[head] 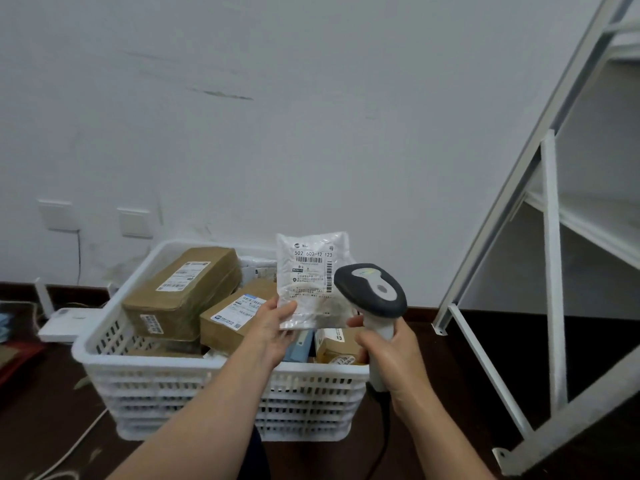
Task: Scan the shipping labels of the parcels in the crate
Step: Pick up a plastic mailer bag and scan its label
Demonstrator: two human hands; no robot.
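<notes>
My left hand (pixel 273 327) holds a small white plastic parcel (pixel 310 271) upright by its lower left corner, above the white slatted crate (pixel 207 379). Its shipping label with barcodes faces me. My right hand (pixel 388 355) grips the handle of a grey and white barcode scanner (pixel 372 289), whose head sits just right of the parcel, overlapping its right edge. Inside the crate lie several parcels: a large brown box (pixel 183 292) at the left, a smaller brown box (pixel 232 317) in the middle and a small box (pixel 337 344) under the scanner.
A white metal shelf frame (pixel 550 237) stands at the right. The crate rests on a dark floor against a white wall. A white device (pixel 65 323) and cables (pixel 69 448) lie left of the crate. Two wall sockets (pixel 135 223) sit above them.
</notes>
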